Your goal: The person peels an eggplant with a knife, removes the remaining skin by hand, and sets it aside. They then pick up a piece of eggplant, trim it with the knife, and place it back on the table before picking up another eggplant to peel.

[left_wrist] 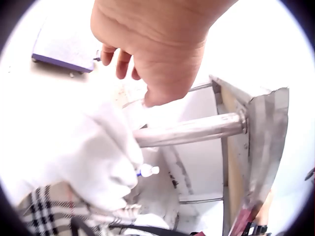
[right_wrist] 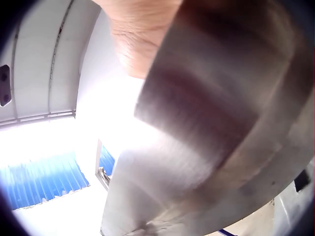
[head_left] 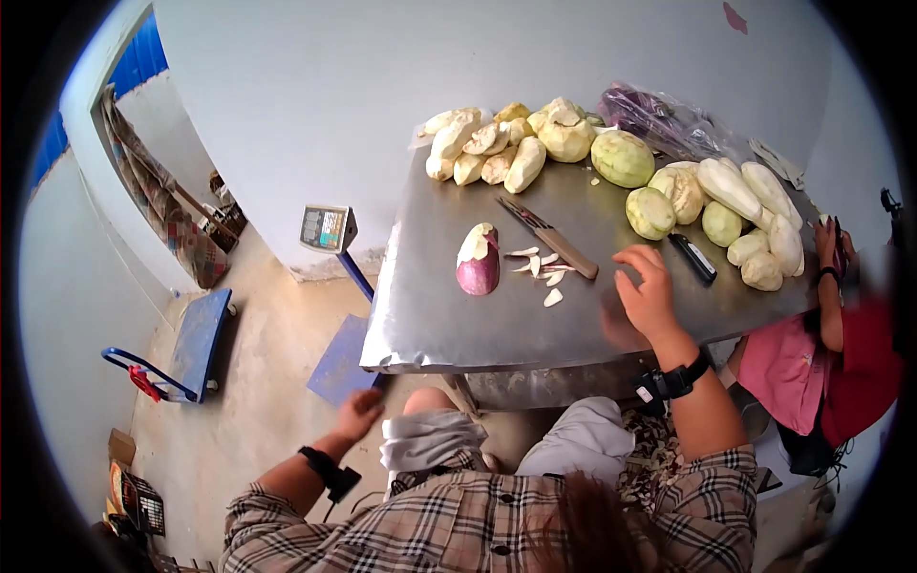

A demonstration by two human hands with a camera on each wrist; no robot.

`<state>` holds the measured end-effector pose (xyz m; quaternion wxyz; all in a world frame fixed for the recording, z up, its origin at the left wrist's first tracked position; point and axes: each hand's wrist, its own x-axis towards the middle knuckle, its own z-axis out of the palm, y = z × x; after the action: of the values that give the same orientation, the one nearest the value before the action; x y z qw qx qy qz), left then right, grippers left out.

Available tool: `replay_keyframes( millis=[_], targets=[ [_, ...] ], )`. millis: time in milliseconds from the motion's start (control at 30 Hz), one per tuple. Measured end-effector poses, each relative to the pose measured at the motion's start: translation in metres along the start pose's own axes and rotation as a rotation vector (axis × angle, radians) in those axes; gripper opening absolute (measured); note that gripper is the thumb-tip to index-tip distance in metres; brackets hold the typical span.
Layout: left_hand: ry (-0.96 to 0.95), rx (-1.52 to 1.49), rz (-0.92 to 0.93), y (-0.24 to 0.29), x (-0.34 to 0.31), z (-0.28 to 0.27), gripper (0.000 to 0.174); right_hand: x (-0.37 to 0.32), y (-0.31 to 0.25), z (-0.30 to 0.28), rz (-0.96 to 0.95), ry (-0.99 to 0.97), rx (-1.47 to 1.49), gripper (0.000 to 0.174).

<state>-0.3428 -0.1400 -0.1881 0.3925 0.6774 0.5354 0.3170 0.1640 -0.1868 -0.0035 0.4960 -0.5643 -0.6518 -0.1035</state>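
Note:
My right hand hovers near the front edge of the metal table, fingers relaxed and holding nothing. A partly peeled purple eggplant stands on the table, its top pale. Beside it are white peel strips and a tan-handled tool with a narrow metal end. A black object with a white label lies just right of my right hand. My left hand hangs beside my knee, below the table's left corner, loosely curled with nothing in it. In the left wrist view that hand hangs clear of the table.
Peeled eggplants are heaped at the back left, with more at the right. A plastic bag of purple eggplants lies behind. A scale and blue cart stand left. Another person is at the right.

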Motion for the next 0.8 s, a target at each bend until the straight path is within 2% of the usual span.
replay_keyframes(
  millis=[33,100,133,200,267,333,400,433,533,600,667,733,800],
  targets=[
    [0.133,0.018,0.130,-0.006,0.019,-0.011,0.034,0.000,-0.008,-0.007,-0.056,0.042,0.027,0.015],
    [0.322,-0.078,0.347,0.051,0.043,-0.034,0.031,-0.007,-0.030,-0.023,-0.229,0.060,0.033,0.014],
    [0.350,-0.183,0.393,0.077,0.052,-0.042,0.030,-0.021,-0.044,-0.029,-0.258,-0.012,0.109,0.016],
    [0.374,-0.210,0.535,0.134,0.060,-0.048,0.031,-0.047,-0.070,-0.034,-0.406,-0.185,0.117,0.016],
    [0.276,-0.292,0.655,0.194,0.057,-0.040,0.033,-0.085,-0.069,-0.022,-0.268,-0.384,0.295,0.015],
    [0.152,-0.416,0.783,0.242,0.056,-0.024,0.034,-0.129,-0.040,-0.009,-0.024,-0.626,0.285,0.015],
    [0.009,-0.465,0.910,0.279,0.064,-0.010,0.034,-0.155,-0.004,0.004,0.139,-0.665,-0.005,0.021],
    [-0.021,-0.524,0.872,0.296,0.070,0.000,0.034,-0.166,0.014,0.011,0.216,-0.679,-0.153,0.024],
    [-0.019,-0.705,0.727,0.329,0.106,0.030,0.034,-0.206,0.078,0.040,0.491,-0.767,-0.288,0.033],
    [0.039,-0.783,0.652,0.325,0.138,0.047,0.035,-0.231,0.123,0.059,0.794,-1.026,-0.149,0.039],
    [0.133,-0.771,0.582,0.317,0.158,0.058,0.036,-0.233,0.128,0.062,0.840,-1.188,-0.054,0.041],
    [0.207,-0.701,0.556,0.301,0.172,0.067,0.036,-0.242,0.133,0.065,0.985,-1.066,0.004,0.042],
    [0.218,-0.686,0.526,0.293,0.178,0.070,0.036,-0.251,0.143,0.065,1.066,-1.064,-0.033,0.039]
  ],
)
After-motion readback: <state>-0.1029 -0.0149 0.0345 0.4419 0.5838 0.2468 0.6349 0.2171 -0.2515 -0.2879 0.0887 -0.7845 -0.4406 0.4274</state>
